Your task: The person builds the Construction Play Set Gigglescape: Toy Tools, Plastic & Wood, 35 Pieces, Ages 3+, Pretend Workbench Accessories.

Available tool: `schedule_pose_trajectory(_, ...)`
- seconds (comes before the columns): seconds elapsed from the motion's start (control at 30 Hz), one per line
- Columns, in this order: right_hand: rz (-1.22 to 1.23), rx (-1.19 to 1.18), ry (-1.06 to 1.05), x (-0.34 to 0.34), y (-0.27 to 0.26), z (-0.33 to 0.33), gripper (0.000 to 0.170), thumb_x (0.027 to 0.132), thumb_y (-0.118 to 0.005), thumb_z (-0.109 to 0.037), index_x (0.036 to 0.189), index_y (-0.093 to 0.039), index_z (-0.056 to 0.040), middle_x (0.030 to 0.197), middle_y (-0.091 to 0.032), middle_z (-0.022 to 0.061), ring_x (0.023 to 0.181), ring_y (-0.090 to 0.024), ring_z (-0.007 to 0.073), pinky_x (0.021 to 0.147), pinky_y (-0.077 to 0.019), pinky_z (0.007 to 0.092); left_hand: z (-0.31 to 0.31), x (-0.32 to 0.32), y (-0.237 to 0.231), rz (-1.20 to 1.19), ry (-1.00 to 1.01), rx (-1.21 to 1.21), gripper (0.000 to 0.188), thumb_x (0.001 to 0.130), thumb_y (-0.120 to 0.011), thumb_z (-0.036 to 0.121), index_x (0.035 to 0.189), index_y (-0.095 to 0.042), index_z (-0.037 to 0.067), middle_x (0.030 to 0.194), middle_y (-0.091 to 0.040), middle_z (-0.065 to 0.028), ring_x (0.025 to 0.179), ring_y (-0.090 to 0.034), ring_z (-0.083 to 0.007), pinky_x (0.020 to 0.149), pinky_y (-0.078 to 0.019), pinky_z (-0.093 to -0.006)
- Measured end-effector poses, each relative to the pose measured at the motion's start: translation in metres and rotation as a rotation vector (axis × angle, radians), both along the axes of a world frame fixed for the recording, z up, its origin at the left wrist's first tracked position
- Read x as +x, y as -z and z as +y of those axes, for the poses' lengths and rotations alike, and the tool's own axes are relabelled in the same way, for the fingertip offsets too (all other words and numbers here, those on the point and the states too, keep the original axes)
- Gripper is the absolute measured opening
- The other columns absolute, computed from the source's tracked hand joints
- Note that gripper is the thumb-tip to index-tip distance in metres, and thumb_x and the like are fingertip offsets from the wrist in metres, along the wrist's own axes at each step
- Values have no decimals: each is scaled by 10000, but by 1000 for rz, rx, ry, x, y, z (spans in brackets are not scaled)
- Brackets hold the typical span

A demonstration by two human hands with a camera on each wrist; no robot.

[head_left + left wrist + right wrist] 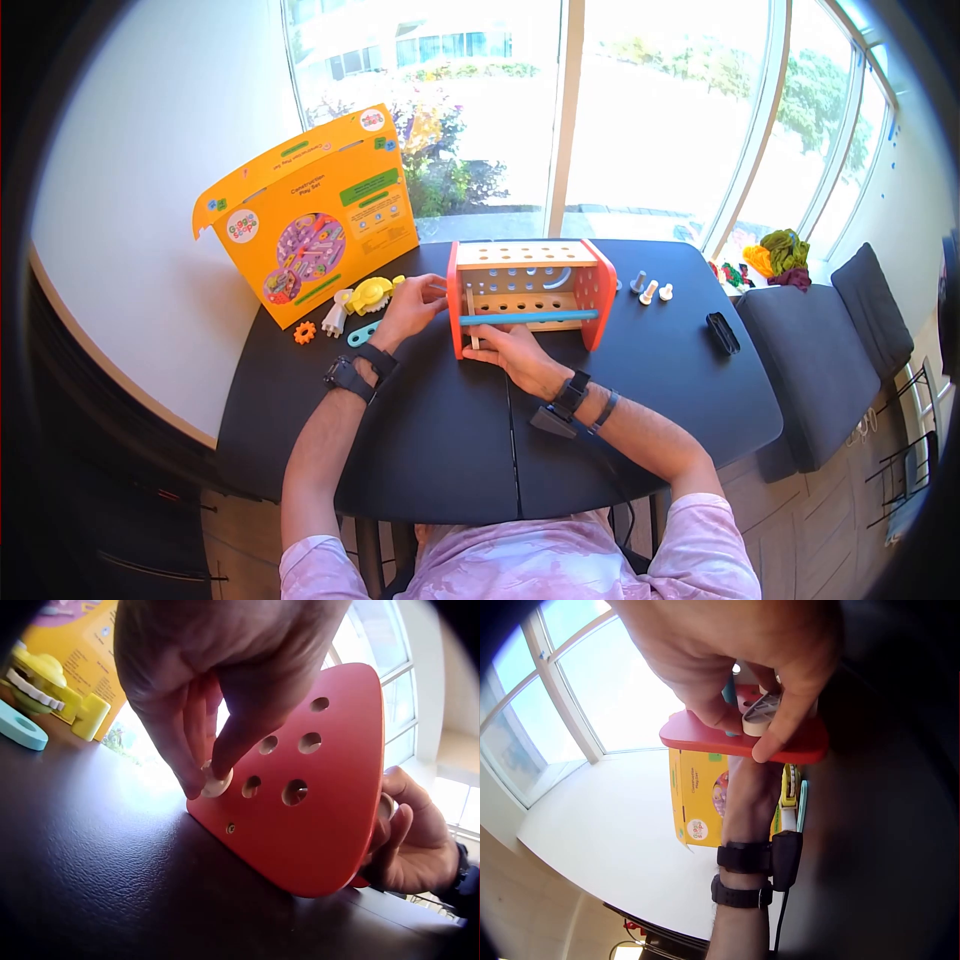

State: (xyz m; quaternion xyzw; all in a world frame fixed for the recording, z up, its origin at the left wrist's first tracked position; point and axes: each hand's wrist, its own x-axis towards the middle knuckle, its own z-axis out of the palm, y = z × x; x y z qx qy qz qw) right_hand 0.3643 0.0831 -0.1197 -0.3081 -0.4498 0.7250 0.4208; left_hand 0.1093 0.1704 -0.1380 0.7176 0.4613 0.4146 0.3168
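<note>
A toy toolbox with red side panels (603,290), pale pegboard walls and a blue bar (545,319) stands on the table. At its left end my left hand (415,308) pinches the cream round head of a toy bolt (216,782) against the outer face of the holed red panel (296,832). My right hand (518,358) reaches under the blue bar and pinches a cream strip with a ribbed side (761,716) along that panel's inner face. The bolt's shaft is hidden.
A yellow cardboard box (325,215) stands behind left. Near it lie a yellow toy piece (372,294), a white piece (335,318), an orange gear (304,333) and a light-blue toy piece (362,335). Several toy bolts (649,291) and a black object (722,334) are at right.
</note>
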Motion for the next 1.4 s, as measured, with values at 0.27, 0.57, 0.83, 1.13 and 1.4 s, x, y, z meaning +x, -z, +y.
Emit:
schedule_pose_trajectory(0.27,18,-19,-121,9,8,5,353,1100,-731,-155,1415,-651,-16,1227,-725,59,1008,-740,139,929,-639,293,-2,2,-2,-14,-2,-28,261,996,-792,-28,1256,-768,-39,1188,-845,-140,1119,-818,-228,959,-641,-351)
schedule_pose_trajectory(0.57,-27,-11,-160,18,6,5,348,1111,-724,-211,1390,-638,-20,1117,-706,40,898,-725,118,809,-599,278,-14,7,-11,10,-9,-49,228,1017,-782,15,1233,-793,-54,1118,-852,-136,1038,-818,-193,937,-645,-344)
schedule_pose_trajectory(0.83,-21,-32,-178,20,11,2,243,1128,-697,-223,1296,-643,-56,1068,-697,28,854,-721,114,769,-585,277,-9,7,-5,-27,37,-157,232,1024,-793,24,1248,-788,-36,1158,-844,-102,1087,-788,-154,1002,-620,-343)
schedule_pose_trajectory(1.13,8,-36,-151,11,7,-14,237,1158,-627,-288,1237,-643,-65,1017,-695,64,830,-710,132,741,-565,280,-12,9,-5,-75,38,-136,268,961,-756,-96,1222,-760,-34,1163,-822,-111,1084,-798,-208,985,-653,-362)
schedule_pose_trajectory(1.4,-4,-47,-159,13,6,-13,228,1139,-621,-280,1209,-647,-65,1018,-692,67,814,-704,142,729,-564,286,-23,14,-18,-127,-13,-111,306,942,-799,-63,1233,-719,-13,1160,-808,-133,1073,-794,-215,929,-665,-355)
